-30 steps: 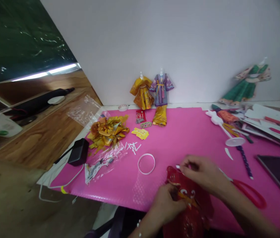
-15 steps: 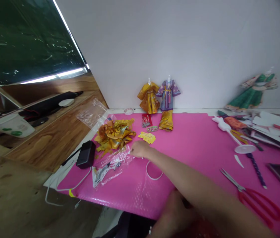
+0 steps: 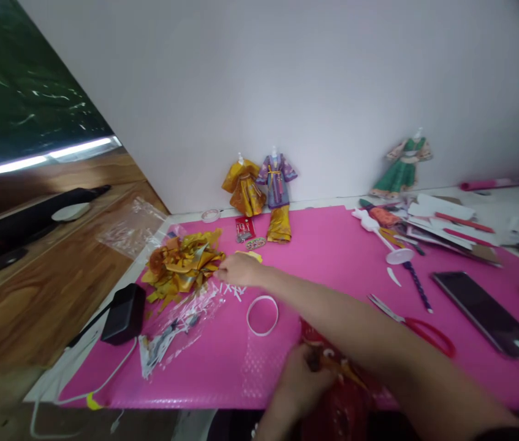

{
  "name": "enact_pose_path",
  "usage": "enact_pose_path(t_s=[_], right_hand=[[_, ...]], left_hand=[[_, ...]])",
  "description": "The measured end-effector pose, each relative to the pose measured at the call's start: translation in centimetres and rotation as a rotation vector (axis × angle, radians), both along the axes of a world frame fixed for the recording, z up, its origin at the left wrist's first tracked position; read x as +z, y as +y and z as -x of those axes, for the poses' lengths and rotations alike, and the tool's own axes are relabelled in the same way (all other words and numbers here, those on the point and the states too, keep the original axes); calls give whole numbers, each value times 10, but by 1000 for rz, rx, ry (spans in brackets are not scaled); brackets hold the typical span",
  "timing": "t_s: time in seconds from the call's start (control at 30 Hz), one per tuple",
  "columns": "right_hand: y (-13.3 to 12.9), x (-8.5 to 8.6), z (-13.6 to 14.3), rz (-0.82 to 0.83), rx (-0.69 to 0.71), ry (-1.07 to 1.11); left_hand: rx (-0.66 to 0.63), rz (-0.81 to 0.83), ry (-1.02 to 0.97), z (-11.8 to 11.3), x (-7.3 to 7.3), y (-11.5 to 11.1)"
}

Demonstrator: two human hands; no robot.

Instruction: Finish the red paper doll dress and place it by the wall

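My right hand (image 3: 243, 269) reaches across the pink mat (image 3: 323, 263) to the right edge of a heap of golden fabric scraps (image 3: 185, 260). Its fingers are bent together beside small white strips (image 3: 234, 289); whatever they pinch is too small to name. Low in the view, at the mat's front edge, my left hand (image 3: 303, 376) is closed on a red and gold cloth (image 3: 339, 392), partly hidden under my right forearm. A white ring (image 3: 262, 315) and a plastic bag with white strips (image 3: 171, 337) lie nearby.
Small dressed figures (image 3: 275, 177) lean on the wall. Red-handled scissors (image 3: 424, 331), a phone (image 3: 489, 312), a white stand (image 3: 381, 239) and papers (image 3: 447, 223) lie on the right. A black box (image 3: 124, 313) with cables sits at the left.
The view has shifted to the right. My right hand has moved nearer the golden scraps, and white strips now show beside it. My left hand and the red cloth are more in view.
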State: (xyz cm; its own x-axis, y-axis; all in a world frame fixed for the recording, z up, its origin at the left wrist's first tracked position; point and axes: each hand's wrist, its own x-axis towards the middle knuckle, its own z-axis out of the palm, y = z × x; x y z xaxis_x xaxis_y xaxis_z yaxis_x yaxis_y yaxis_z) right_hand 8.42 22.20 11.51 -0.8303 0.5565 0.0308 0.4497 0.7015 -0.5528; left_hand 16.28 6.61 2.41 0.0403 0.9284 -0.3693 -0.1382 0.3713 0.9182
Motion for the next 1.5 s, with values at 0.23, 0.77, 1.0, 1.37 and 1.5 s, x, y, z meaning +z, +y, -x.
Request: enact_pose_path(t_s=[0.23, 0.77, 1.0, 1.37, 1.5], right_hand=[[23, 37, -179, -63, -328, 228], [-89, -82, -310, 16, -697, -141], [-95, -97, -343, -233, -912, -151], [-90, -118, -366, -222, -823, -169], [-90, -119, -369, -234, -786, -184]], left_hand=[[35, 12, -80, 10, -4, 2], [282, 260, -248, 22, -6, -1], [333, 308, -223, 23, -1, 0], [240, 340, -254, 25, 4, 0], [242, 322, -247, 23, 6, -1]])
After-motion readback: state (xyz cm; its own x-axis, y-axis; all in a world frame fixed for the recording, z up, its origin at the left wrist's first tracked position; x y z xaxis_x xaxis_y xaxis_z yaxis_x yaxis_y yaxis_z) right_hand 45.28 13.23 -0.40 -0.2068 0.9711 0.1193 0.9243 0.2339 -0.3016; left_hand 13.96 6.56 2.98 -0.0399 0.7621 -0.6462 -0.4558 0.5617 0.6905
